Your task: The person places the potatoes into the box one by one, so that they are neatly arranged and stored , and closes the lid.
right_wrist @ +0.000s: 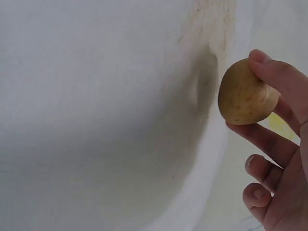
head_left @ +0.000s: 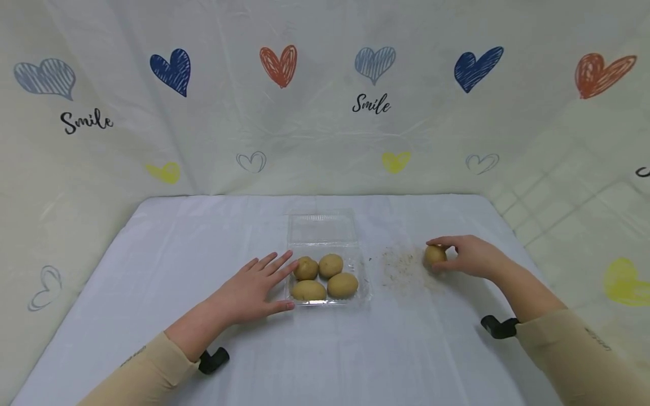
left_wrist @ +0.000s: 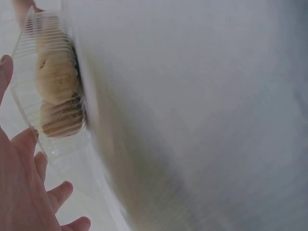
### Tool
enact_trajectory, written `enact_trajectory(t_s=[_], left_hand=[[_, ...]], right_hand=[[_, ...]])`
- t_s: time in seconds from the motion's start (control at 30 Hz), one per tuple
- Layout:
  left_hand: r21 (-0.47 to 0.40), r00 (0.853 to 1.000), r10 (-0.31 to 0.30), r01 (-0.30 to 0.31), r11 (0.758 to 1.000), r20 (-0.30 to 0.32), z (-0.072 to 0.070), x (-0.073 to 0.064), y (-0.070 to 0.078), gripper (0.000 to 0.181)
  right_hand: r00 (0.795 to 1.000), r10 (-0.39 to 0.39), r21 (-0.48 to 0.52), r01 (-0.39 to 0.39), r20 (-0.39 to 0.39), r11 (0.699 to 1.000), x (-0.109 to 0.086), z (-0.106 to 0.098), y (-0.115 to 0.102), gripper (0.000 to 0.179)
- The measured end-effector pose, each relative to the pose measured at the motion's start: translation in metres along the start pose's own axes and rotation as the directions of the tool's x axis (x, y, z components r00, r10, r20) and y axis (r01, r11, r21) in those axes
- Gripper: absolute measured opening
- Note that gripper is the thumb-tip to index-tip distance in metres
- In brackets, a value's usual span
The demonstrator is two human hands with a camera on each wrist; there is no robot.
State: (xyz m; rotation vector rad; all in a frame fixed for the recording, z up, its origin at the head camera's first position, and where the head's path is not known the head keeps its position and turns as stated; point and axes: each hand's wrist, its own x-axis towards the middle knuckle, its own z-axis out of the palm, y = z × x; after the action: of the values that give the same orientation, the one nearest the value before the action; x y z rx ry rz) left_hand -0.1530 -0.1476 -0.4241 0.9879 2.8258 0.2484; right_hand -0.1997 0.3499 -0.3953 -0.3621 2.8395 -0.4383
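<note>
My right hand pinches a potato between thumb and fingers at the right of the table. In the right wrist view this potato shows above the cloth, with the other fingers curled loosely below it. My left hand is spread at the left side of a clear plastic clamshell box, fingertips and thumb right at its rim. Several potatoes lie in the box's base. Its lid is folded back, away from me. The left wrist view shows the potatoes through the ribbed box wall.
Brown crumbs of soil are scattered on the white tablecloth between the box and my right hand. A pale curtain with printed hearts rises behind the table and along both sides.
</note>
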Motion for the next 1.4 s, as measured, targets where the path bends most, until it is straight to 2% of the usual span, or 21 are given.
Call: enact_trajectory(t_s=[0.17,0.4,0.73,0.93,1.2,1.4], left_hand=[[0.000,1.000,0.000,0.000,1.000,0.003,0.000,0.000,0.000,0.086],[-0.006,1.000,0.005,-0.005,1.000,-0.010,-0.001,0.000,0.000,0.085],[-0.014,1.000,0.006,-0.006,1.000,-0.009,-0.001,0.000,0.000,0.085],[-0.014,1.000,0.005,-0.005,1.000,-0.006,-0.001,0.000,0.001,0.086],[-0.010,1.000,-0.001,0.001,1.000,-0.002,0.001,0.001,0.001,0.086],[-0.004,1.000,-0.007,0.007,1.000,0.008,-0.001,0.001,0.003,0.087]], right_hand=[[0.997,-0.054,0.026,0.055,-0.062,0.998,0.002,0.002,-0.008,0.061],[0.987,-0.119,0.078,0.128,-0.111,0.989,0.008,0.003,-0.037,0.059],[0.974,-0.191,0.142,0.208,-0.123,0.968,0.027,0.008,-0.086,0.061],[0.956,-0.263,0.159,0.282,-0.130,0.946,0.036,0.012,-0.113,0.059],[0.942,-0.324,0.061,0.330,-0.092,0.942,0.044,0.025,-0.135,0.054],[0.908,-0.408,-0.072,0.403,-0.098,0.912,0.045,0.037,-0.140,0.054]])
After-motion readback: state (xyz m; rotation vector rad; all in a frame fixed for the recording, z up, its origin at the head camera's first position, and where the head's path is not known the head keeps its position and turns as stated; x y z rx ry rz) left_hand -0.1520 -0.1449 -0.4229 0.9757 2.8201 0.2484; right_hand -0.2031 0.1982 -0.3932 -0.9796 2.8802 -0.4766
